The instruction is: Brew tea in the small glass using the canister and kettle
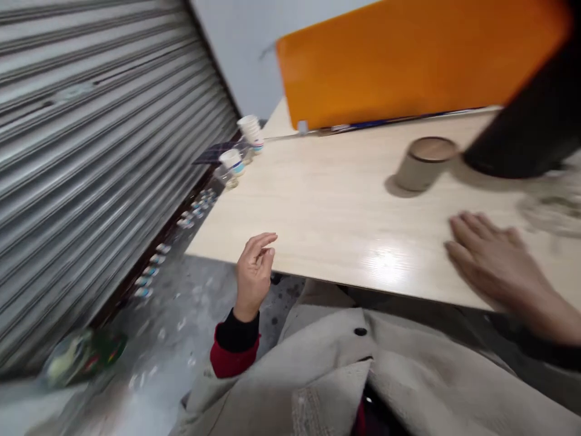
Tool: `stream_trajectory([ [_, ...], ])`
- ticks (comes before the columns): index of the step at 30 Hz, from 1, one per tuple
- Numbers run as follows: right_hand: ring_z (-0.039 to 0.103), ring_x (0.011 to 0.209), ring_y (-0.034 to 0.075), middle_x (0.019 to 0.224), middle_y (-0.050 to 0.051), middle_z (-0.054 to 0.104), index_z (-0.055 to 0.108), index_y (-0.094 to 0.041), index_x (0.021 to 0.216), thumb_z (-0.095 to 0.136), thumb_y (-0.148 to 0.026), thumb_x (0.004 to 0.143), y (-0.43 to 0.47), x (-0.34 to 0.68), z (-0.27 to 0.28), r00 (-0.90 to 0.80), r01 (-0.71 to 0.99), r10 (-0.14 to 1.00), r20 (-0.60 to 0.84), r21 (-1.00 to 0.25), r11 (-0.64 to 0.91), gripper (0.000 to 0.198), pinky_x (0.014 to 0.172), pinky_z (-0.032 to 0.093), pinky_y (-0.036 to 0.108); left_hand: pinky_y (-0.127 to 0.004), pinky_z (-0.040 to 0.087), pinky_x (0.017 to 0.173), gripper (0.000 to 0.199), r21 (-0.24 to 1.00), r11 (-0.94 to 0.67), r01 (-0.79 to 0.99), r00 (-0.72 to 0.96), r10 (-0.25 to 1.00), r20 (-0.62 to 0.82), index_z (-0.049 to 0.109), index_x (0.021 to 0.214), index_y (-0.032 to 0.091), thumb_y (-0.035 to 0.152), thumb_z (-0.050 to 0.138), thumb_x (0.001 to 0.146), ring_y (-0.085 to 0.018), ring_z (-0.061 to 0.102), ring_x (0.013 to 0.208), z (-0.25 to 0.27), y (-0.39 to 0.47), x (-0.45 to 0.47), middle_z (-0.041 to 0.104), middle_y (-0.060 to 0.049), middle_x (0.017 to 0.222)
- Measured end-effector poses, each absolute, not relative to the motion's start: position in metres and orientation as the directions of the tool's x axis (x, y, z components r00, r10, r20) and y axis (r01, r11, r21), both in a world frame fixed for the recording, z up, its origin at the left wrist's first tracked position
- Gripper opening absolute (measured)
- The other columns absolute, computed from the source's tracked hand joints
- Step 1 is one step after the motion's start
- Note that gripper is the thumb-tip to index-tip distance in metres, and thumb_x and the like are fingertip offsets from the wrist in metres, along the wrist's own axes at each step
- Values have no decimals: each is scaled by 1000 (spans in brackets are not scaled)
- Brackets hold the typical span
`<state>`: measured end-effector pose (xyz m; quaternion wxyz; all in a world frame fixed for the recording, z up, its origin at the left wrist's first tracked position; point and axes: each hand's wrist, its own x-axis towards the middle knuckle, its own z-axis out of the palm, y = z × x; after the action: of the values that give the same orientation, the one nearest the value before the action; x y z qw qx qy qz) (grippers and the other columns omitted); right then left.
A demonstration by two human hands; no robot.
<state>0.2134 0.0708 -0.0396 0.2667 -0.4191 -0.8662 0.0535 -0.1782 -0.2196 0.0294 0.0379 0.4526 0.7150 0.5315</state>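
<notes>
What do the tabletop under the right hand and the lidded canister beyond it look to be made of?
Tabletop: pale wood-grain laminate or veneer, by its faint grain lines and the bright glare patch near the right hand; semi-gloss. Canister: matte grey-beige body, possibly ceramic or coated metal, with a brown lid that looks wooden; blur leaves it open.

grey roller shutter [91, 139], pale wall [254, 42], speckled concrete floor [181, 327]
</notes>
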Motion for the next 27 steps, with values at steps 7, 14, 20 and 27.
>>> stream_trajectory([
  [7,53,157,36,165,23,57,64,-16,153,49,-42,110,30,218,-1,-454,677,714,534,-314,665,53,127,44,66,-37,69,89,20,753,-386,533,-167,825,541,82,117,39,30,76,100,-24,77,116,83,-109,-89,81,-3,122],
  [14,57,155,32,165,13,60,62,-26,158,54,-39,112,-27,272,30,-318,696,705,634,-349,628,49,130,45,62,-33,64,84,11,721,-571,391,-32,775,631,82,86,25,24,79,96,-21,77,99,120,-2,-18,82,-2,99],
  [20,63,147,35,160,9,65,64,-32,158,57,-36,110,-46,324,59,-154,795,660,736,-305,525,48,126,49,62,-33,58,82,13,770,-573,281,3,803,596,78,76,18,13,80,88,-20,73,90,119,92,33,77,-4,88],
  [27,65,142,38,153,12,69,68,-30,153,56,-41,110,-38,367,70,18,880,630,776,-311,359,46,120,53,66,-38,55,100,16,825,-529,202,201,846,493,73,76,16,1,75,74,-24,70,106,110,169,104,75,-8,102],
])
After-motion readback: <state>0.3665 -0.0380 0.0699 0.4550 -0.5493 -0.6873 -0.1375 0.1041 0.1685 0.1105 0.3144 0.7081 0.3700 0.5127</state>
